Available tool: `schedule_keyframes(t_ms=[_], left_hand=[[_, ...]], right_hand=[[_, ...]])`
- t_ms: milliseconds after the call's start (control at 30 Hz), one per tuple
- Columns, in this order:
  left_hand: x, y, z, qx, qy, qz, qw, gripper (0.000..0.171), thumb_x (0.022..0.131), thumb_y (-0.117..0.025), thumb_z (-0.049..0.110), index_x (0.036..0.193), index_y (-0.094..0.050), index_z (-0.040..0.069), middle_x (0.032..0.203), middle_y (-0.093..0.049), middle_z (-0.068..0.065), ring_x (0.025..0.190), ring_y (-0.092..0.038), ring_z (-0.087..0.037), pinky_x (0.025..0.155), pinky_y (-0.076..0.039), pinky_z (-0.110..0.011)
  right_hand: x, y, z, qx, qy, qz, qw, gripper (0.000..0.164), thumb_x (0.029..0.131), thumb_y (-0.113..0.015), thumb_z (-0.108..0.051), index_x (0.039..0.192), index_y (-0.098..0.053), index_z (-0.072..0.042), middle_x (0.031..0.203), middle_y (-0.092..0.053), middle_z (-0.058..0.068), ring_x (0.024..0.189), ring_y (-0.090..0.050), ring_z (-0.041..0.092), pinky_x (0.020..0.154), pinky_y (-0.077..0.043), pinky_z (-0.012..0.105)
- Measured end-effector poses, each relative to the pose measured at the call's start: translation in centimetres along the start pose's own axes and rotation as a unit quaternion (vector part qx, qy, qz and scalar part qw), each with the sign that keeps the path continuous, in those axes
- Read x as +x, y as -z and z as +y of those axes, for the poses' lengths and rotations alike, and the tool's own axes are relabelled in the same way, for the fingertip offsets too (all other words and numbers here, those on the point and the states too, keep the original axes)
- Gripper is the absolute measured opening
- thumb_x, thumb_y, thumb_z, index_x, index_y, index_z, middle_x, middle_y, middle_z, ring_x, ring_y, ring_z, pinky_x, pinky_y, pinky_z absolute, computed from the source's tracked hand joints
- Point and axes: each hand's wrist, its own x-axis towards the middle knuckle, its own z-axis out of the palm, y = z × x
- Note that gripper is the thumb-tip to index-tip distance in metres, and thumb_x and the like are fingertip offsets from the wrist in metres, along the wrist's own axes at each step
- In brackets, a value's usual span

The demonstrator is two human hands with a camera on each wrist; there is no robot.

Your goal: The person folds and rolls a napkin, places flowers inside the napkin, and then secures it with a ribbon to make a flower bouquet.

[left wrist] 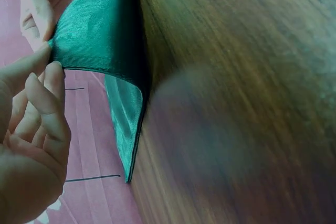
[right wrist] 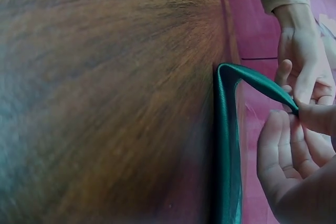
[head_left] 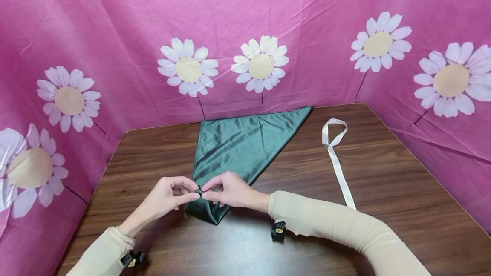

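A dark green satin cloth [head_left: 234, 144] lies on the table, roughly triangular, with its long slanting edge to the right. Its near end is lifted and bent over. Thumb and finger of my left hand [head_left: 168, 195] pinch the raised corner, and my right hand [head_left: 232, 191] pinches it close beside, the fingertips of both nearly meeting. The left wrist view shows the lifted cloth [left wrist: 97, 35] curving down from the fingers to the tabletop. From the right wrist, the cloth [right wrist: 227, 140] appears edge-on, its narrow end rising to the fingertips.
On the right of the brown wooden table [head_left: 383, 173] lies a white ribbon-like strap [head_left: 337, 167] with a loop at its far end; the right sleeve hides its near end. A pink curtain [head_left: 230, 7] with white daisies hangs around the back and sides.
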Motion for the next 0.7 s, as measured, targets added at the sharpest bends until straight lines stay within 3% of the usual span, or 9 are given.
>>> schedule_keyframes(t_ms=[233, 433, 700], left_hand=[[-0.6, 0.1, -0.4, 0.024, 0.015, -0.049, 0.9984, 0.017, 0.089, -0.08, 0.02, 0.102, -0.075, 0.009, 0.081, -0.072, 0.001, 0.061, -0.065, -0.022, 0.042, -0.051, -0.034], [-0.9, 0.5, 0.0, 0.017, 0.029, -0.051, 0.9981, 0.017, 0.09, -0.079, 0.021, 0.102, -0.076, 0.01, 0.082, -0.072, 0.0, 0.063, -0.065, -0.02, 0.044, -0.051, -0.034], [-1.1, 0.7, 0.2, 0.016, 0.028, -0.06, 0.9977, 0.017, 0.091, -0.078, 0.021, 0.105, -0.075, 0.011, 0.083, -0.072, 0.0, 0.064, -0.065, -0.019, 0.045, -0.052, -0.034]], right_hand=[[-0.2, -1.0, 0.0, -0.022, -0.022, -0.024, 0.999, 0.005, 0.094, -0.075, -0.013, 0.095, -0.078, -0.01, 0.07, -0.071, 0.004, 0.053, -0.065, 0.016, 0.051, -0.057, 0.03], [-0.2, -1.8, -0.3, -0.051, -0.024, -0.024, 0.998, 0.022, 0.089, -0.081, -0.019, 0.106, -0.075, -0.008, 0.078, -0.068, -0.012, 0.049, -0.065, 0.015, 0.05, -0.056, 0.028], [-0.5, -2.0, -0.4, -0.043, -0.017, -0.021, 0.999, 0.015, 0.091, -0.079, -0.015, 0.102, -0.077, -0.006, 0.066, -0.068, -0.006, 0.047, -0.064, 0.014, 0.048, -0.055, 0.029]])
